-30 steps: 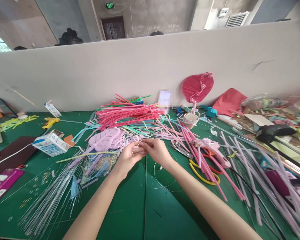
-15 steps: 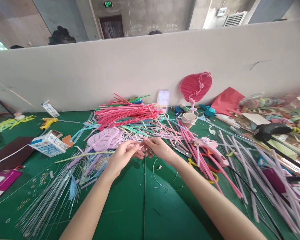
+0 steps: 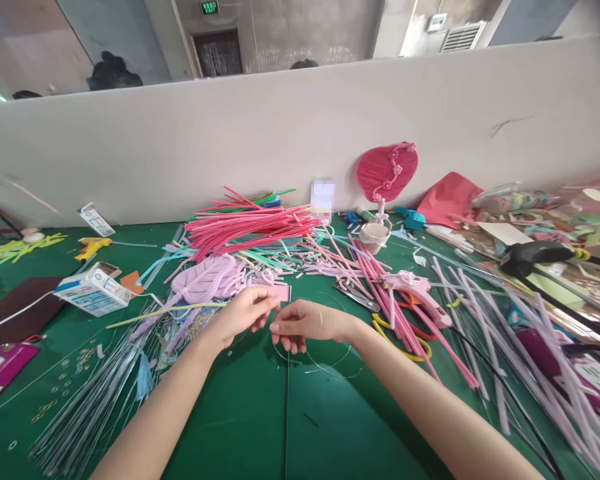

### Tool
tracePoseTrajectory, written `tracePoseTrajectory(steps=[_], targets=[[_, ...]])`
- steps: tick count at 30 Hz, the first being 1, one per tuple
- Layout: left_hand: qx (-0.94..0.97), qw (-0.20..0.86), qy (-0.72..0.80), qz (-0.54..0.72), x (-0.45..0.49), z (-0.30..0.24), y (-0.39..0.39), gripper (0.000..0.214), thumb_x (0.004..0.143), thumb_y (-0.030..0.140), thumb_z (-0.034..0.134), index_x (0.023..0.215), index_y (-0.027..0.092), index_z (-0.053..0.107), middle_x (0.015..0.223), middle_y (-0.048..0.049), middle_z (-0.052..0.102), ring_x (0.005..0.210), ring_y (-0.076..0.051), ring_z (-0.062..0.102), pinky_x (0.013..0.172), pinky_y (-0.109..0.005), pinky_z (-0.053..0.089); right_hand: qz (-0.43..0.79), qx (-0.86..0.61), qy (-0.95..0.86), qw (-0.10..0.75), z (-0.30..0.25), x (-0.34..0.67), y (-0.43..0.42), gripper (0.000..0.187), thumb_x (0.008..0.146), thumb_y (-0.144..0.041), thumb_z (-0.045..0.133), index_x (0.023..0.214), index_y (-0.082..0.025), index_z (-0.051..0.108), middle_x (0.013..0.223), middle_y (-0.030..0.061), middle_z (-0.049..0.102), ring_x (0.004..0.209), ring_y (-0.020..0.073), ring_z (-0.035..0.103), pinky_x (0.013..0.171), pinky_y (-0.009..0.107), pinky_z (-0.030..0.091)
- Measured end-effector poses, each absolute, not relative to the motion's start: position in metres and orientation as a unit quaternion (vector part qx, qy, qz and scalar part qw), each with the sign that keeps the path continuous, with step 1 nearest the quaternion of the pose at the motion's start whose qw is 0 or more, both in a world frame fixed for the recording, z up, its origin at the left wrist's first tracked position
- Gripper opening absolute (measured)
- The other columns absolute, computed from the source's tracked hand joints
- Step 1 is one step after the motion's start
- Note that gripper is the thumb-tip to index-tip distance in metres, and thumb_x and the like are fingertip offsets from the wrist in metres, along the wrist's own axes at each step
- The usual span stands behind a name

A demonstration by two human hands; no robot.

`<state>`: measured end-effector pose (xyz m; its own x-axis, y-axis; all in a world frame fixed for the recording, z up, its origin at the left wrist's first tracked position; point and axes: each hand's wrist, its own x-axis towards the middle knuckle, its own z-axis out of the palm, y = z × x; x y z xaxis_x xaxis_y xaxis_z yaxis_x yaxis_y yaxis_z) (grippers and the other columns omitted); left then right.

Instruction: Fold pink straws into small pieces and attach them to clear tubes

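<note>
My left hand (image 3: pixel 243 313) and my right hand (image 3: pixel 304 325) meet low over the green mat (image 3: pixel 260 427), fingertips almost touching. Both are pinched on a thin, pale wire (image 3: pixel 325 363) that curls in a loop under the right hand. A small pink strip (image 3: pixel 277 291) lies just beyond the left fingertips. A lilac leaf-shaped piece (image 3: pixel 207 279) lies left of the hands. Behind them is a heap of pink and green pipe cleaners (image 3: pixel 247 227).
A pink glue gun (image 3: pixel 416 293) and yellow-handled scissors (image 3: pixel 400 337) lie to the right among long pink and lilac stems. A small carton (image 3: pixel 91 292) and clear thin rods (image 3: pixel 87 400) are on the left. A grey partition wall (image 3: pixel 280 133) backs the table.
Both hands have dropped toward me and down to the mat. The right hand turned palm down and the wire loop now sits under it.
</note>
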<state>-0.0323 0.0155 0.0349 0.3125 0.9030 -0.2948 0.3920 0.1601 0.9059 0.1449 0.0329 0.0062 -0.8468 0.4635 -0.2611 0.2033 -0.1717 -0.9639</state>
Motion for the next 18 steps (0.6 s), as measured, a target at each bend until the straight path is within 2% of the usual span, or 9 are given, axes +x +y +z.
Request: tracePoseTrajectory(steps=[5, 8, 10, 14, 16, 18], targets=[[0.586, 0.594, 0.503, 0.226, -0.036, 0.027, 0.016, 0.037, 0.079, 0.052, 0.064, 0.077, 0.016, 0.057, 0.064, 0.0007, 0.058, 0.055, -0.011, 0.054, 0.045, -0.019, 0.041, 0.72, -0.303, -0.611, 0.131, 0.005, 0.151, 0.041, 0.043, 0.079, -0.055, 0.064, 0.086, -0.013, 0.065, 0.07, -0.0001, 0.063, 0.054, 0.0072, 0.059, 0.047, 0.017, 0.046], [0.577, 0.611, 0.485, 0.241, -0.04, 0.022, 0.019, 0.039, 0.078, 0.054, 0.065, 0.078, 0.016, 0.057, 0.062, 0.0013, 0.06, 0.054, -0.011, 0.058, 0.047, -0.02, 0.045, 0.737, -0.309, -0.587, 0.133, 0.005, 0.151, 0.044, 0.042, 0.08, -0.054, 0.065, 0.087, -0.012, 0.065, 0.071, 0.0015, 0.065, 0.056, 0.0084, 0.062, 0.05, 0.018, 0.049], [0.567, 0.623, 0.477, 0.251, -0.043, 0.02, 0.021, 0.038, 0.08, 0.053, 0.064, 0.079, 0.015, 0.06, 0.063, -0.0003, 0.063, 0.06, -0.013, 0.063, 0.054, -0.023, 0.05, 0.754, -0.318, -0.558, 0.141, 0.005, 0.153, 0.045, 0.043, 0.081, -0.054, 0.063, 0.088, -0.012, 0.064, 0.073, 0.0034, 0.068, 0.058, 0.0096, 0.065, 0.052, 0.019, 0.05], [0.507, 0.657, 0.481, 0.284, -0.05, 0.018, 0.024, 0.035, 0.071, 0.038, 0.078, 0.094, 0.015, 0.064, 0.093, -0.0068, 0.072, 0.09, -0.019, 0.069, 0.077, -0.028, 0.056, 0.771, -0.326, -0.506, 0.209, 0.007, 0.164, 0.047, 0.05, 0.086, -0.059, 0.054, 0.098, -0.012, 0.065, 0.081, 0.0082, 0.072, 0.071, 0.0136, 0.07, 0.069, 0.025, 0.055], [0.483, 0.651, 0.498, 0.308, -0.051, 0.019, 0.025, 0.038, 0.067, 0.033, 0.081, 0.094, 0.015, 0.064, 0.095, -0.008, 0.073, 0.097, -0.02, 0.068, 0.08, -0.028, 0.055, 0.741, -0.318, -0.535, 0.252, 0.012, 0.168, 0.049, 0.043, 0.083, -0.051, 0.064, 0.103, -0.013, 0.066, 0.088, 0.008, 0.073, 0.08, 0.0141, 0.07, 0.078, 0.026, 0.054], [0.485, 0.614, 0.525, 0.336, -0.05, 0.02, 0.025, 0.036, 0.068, 0.037, 0.08, 0.089, 0.014, 0.063, 0.087, -0.0075, 0.073, 0.089, -0.02, 0.07, 0.069, -0.025, 0.055, 0.696, -0.324, -0.574, 0.287, 0.019, 0.169, 0.052, 0.036, 0.075, -0.036, 0.076, 0.103, -0.014, 0.067, 0.09, 0.006, 0.073, 0.084, 0.0141, 0.069, 0.08, 0.026, 0.054]])
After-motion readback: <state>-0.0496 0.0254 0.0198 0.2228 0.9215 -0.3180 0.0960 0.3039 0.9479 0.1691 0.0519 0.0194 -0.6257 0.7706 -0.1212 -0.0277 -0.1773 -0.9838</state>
